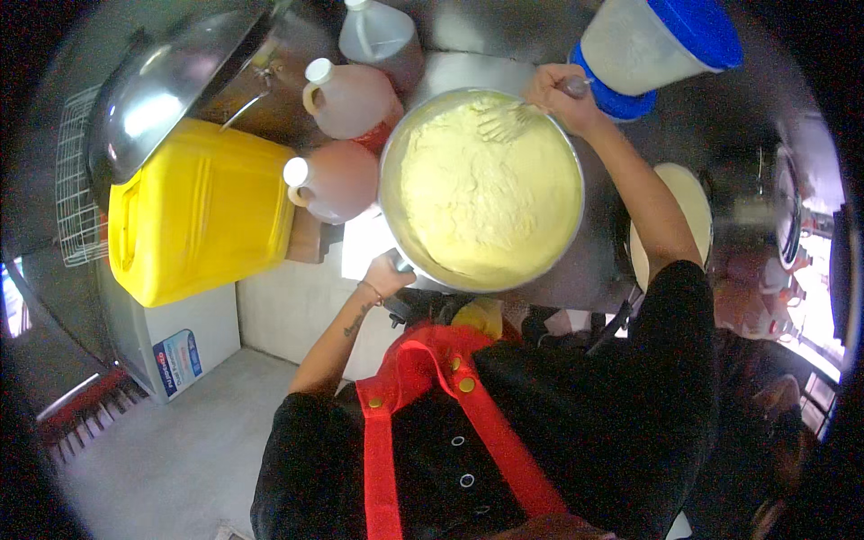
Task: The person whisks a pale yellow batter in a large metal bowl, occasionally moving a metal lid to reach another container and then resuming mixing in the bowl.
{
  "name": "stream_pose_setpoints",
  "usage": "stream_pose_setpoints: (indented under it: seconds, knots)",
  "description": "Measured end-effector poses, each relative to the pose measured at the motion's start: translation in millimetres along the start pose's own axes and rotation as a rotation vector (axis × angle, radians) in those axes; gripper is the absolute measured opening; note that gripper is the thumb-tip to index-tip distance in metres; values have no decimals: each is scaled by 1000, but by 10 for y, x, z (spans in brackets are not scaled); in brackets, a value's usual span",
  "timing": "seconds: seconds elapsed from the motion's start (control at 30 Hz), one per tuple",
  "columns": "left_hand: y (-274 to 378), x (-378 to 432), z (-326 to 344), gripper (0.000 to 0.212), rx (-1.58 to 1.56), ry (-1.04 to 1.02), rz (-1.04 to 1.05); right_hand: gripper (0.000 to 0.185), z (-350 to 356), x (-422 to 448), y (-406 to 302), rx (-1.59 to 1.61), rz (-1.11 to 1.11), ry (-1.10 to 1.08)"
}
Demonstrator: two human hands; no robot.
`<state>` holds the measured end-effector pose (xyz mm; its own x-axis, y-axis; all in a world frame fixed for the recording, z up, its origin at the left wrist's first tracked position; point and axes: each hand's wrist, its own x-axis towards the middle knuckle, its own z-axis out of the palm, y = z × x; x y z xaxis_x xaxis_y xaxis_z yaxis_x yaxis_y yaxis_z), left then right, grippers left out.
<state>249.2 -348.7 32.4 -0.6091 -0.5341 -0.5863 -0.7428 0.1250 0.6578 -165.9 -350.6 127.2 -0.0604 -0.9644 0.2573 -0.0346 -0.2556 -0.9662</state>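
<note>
A round metal bowl (580, 223) stands in front of me, holding a thick, pale yellow batter (466, 196) with a lumpy surface. My right hand (561, 100) is shut on the handle of a wire whisk (503, 123) at the bowl's far right rim. The whisk's wires rest in the batter and are partly blurred. At the near left rim, my left hand (387, 279) grips a short grey handle (403, 264). Whether that handle belongs to the bowl or to a separate tool, I cannot tell.
Several plastic jugs (337, 179) with white caps crowd the bowl's left side. Farther left are a yellow jerrycan (202, 216) and a large shiny metal bowl (162, 101). Plastic tubs with blue lids (698, 30) stand at far right. A round cream-coloured surface (675, 209) lies beyond my right forearm.
</note>
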Motion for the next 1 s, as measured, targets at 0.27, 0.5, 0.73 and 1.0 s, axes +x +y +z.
stream_pose_setpoints:
  seconds: [0.27, 0.5, 0.73, 1.0]
  knots:
    - [-24, 43, 21, 42, 64, -4, 4, 16, -202, -1302, -87, 71, -180, 230]
    - [-202, 93, 97, 40, -89, -4, 38, 20, 422, -2248, -131, 75, -292, 541]
    - [-189, 136, 117, 38, -158, -26, 0, 21, 1292, -2859, 193, 108, -568, 561]
    - [-227, 136, 120, 41, -223, -34, 64, 17, 2494, -2621, -28, 74, -457, 1243]
